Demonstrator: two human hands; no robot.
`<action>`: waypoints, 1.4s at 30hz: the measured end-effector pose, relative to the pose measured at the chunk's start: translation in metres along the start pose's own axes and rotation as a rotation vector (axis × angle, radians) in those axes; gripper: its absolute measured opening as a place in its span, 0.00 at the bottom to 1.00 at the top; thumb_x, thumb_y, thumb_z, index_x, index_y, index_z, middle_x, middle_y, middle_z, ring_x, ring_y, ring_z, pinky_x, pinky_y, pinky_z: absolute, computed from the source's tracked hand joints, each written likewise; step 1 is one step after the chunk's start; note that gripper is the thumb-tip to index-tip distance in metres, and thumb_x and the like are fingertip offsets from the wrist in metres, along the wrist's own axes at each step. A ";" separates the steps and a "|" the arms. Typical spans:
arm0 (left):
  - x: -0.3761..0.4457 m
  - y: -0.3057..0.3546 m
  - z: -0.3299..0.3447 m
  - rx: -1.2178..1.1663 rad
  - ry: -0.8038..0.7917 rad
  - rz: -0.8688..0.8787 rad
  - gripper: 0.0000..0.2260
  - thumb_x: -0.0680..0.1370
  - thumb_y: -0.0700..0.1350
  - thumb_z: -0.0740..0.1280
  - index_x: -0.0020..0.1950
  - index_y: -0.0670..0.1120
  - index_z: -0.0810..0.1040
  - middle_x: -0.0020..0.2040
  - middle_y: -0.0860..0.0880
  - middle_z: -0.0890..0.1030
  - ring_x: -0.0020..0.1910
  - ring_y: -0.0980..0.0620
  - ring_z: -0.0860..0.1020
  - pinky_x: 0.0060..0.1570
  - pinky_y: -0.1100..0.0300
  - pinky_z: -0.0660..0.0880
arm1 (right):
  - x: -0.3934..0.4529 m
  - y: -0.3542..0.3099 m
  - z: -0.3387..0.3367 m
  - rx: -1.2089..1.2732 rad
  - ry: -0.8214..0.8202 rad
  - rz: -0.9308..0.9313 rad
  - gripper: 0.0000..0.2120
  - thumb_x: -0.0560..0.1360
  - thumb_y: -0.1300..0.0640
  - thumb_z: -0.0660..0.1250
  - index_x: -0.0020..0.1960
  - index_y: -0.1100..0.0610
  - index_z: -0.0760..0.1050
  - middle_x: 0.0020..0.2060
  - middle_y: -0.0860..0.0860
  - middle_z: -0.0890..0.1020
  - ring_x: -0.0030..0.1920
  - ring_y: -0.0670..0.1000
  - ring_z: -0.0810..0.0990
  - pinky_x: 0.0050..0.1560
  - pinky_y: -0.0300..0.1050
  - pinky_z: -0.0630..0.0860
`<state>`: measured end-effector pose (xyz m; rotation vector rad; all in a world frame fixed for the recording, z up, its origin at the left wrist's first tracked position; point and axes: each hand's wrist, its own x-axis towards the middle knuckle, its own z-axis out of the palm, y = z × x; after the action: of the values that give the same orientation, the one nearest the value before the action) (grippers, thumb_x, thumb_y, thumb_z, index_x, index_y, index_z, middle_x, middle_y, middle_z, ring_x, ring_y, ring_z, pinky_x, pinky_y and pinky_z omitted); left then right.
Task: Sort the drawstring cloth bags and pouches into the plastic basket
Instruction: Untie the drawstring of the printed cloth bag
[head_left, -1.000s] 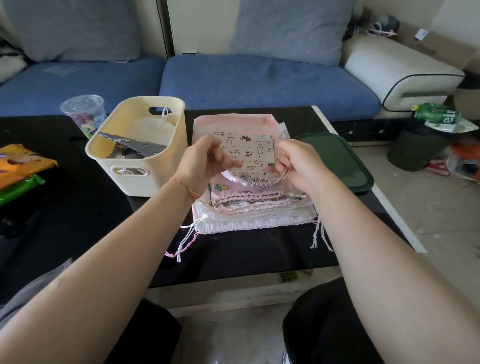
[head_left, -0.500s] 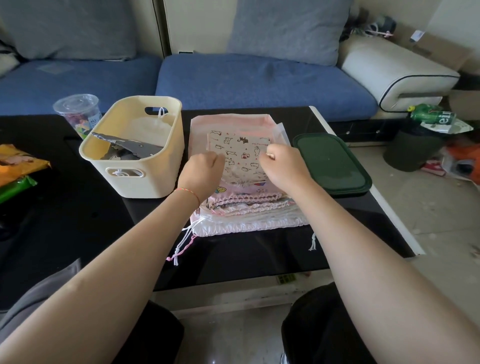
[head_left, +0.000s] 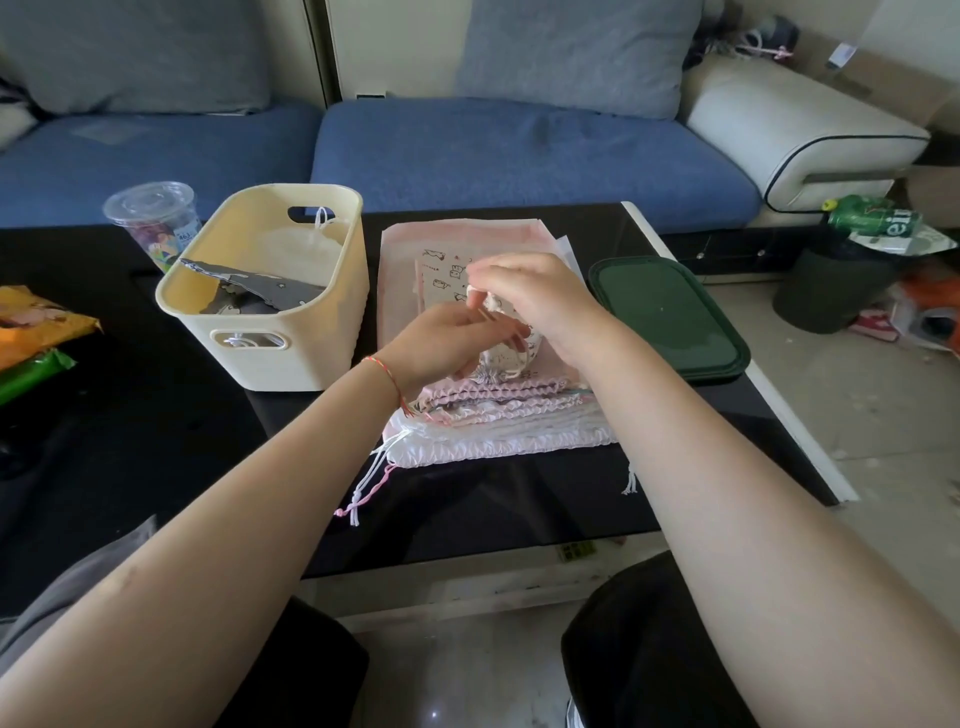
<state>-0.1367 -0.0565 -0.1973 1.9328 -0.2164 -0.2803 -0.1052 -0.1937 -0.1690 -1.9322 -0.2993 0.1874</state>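
Both hands over pouch stack right of basket. Right hand pinches cord of printed pouch on top; left hand curled on it too.

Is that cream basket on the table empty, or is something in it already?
Not empty. The cream basket stands upright and holds a dark grey printed pouch; a white cord hangs by its far handle slot.

Single head-worn wide-angle view, angled forward and down over the black table; table close below, blue sofa beyond its far edge.
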 end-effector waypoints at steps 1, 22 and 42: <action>0.000 0.000 -0.001 -0.043 -0.005 -0.006 0.14 0.82 0.47 0.62 0.52 0.39 0.83 0.32 0.54 0.82 0.29 0.50 0.66 0.35 0.68 0.65 | 0.001 0.002 0.000 0.011 -0.010 0.017 0.13 0.76 0.54 0.64 0.39 0.60 0.82 0.41 0.47 0.84 0.45 0.45 0.81 0.50 0.42 0.74; 0.012 -0.009 -0.017 -0.615 0.286 -0.149 0.16 0.84 0.44 0.54 0.46 0.39 0.78 0.40 0.42 0.81 0.35 0.49 0.82 0.34 0.60 0.78 | -0.012 0.011 -0.024 -0.321 -0.355 0.161 0.02 0.76 0.58 0.72 0.48 0.55 0.83 0.41 0.49 0.86 0.41 0.47 0.84 0.49 0.44 0.81; 0.006 0.005 -0.013 -0.310 0.210 -0.068 0.12 0.81 0.44 0.61 0.47 0.41 0.82 0.46 0.43 0.81 0.43 0.51 0.79 0.38 0.62 0.76 | 0.008 0.039 0.012 -0.569 -0.014 0.046 0.06 0.79 0.59 0.61 0.46 0.58 0.75 0.41 0.52 0.80 0.36 0.52 0.79 0.36 0.46 0.75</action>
<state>-0.1276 -0.0484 -0.1888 1.6485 0.0310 -0.1437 -0.0966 -0.1941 -0.2097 -2.5027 -0.3422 0.1558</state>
